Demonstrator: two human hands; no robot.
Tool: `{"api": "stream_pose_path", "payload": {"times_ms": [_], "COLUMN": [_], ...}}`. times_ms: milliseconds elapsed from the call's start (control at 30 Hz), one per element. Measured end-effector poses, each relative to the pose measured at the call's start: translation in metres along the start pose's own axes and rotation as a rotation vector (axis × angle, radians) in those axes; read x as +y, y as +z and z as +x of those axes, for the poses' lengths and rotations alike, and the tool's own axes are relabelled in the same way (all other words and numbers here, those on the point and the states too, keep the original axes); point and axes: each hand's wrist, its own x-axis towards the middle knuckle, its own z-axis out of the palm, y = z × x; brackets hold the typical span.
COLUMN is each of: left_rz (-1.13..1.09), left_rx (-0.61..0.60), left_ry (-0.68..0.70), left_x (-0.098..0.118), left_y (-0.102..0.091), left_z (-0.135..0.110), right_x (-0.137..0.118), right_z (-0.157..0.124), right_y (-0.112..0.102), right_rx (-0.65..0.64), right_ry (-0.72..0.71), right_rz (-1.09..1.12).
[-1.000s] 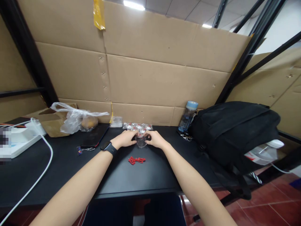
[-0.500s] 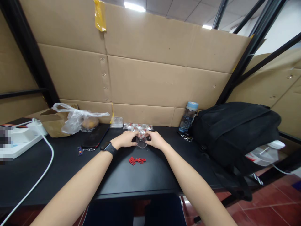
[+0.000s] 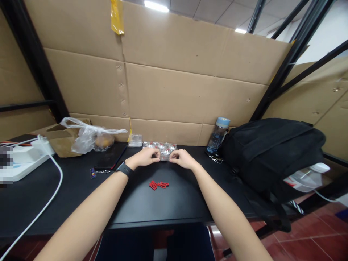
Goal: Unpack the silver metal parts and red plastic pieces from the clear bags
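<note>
My left hand (image 3: 145, 157) and my right hand (image 3: 181, 158) reach to the back of the black table (image 3: 174, 203), fingers curled in a pinch. Between them they hold a small clear packet (image 3: 165, 155) with a red and silver piece inside, at the front of a row of several similar packets (image 3: 160, 146) lying against the cardboard wall. A black watch (image 3: 124, 168) is on my left wrist. A small heap of red pieces (image 3: 158, 185) lies on the table just in front of my hands.
A black backpack (image 3: 272, 156) fills the right side, with a water bottle (image 3: 217, 135) and keys (image 3: 215, 158) beside it. On the left lie a phone (image 3: 110, 159), a plastic bag (image 3: 91, 137) on a cardboard box, a white power strip (image 3: 25, 157) and its cable (image 3: 51, 192).
Both hands have moved the clear packet a little away from me, from mid-table up to the row of packets by the wall. The red pieces have stayed put.
</note>
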Motion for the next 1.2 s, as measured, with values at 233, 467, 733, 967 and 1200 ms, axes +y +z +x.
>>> {"api": "stream_pose_path", "payload": {"times_ms": [233, 467, 733, 967, 1200], "left_rz": [-0.106, 0.103, 0.239, 0.294, 0.270], "left_rx": [0.095, 0.074, 0.034, 0.030, 0.122], "left_ry": [-0.236, -0.281, -0.135, -0.111, -0.190], "left_x": [0.000, 0.006, 0.006, -0.002, -0.002], "left_y": [0.011, 0.022, 0.022, 0.028, 0.029], "left_z": [0.004, 0.006, 0.002, 0.002, 0.007], "right_x": [0.004, -0.003, -0.011, -0.008, -0.013], "right_z": [0.004, 0.001, -0.003, 0.002, 0.003], "right_y": [0.012, 0.023, 0.022, 0.026, 0.016], "right_rx": [0.110, 0.098, -0.018, 0.019, 0.092], "right_ry": [0.199, 0.139, 0.028, 0.066, 0.148], "right_rz": [0.185, -0.181, -0.455, -0.511, -0.337]}}
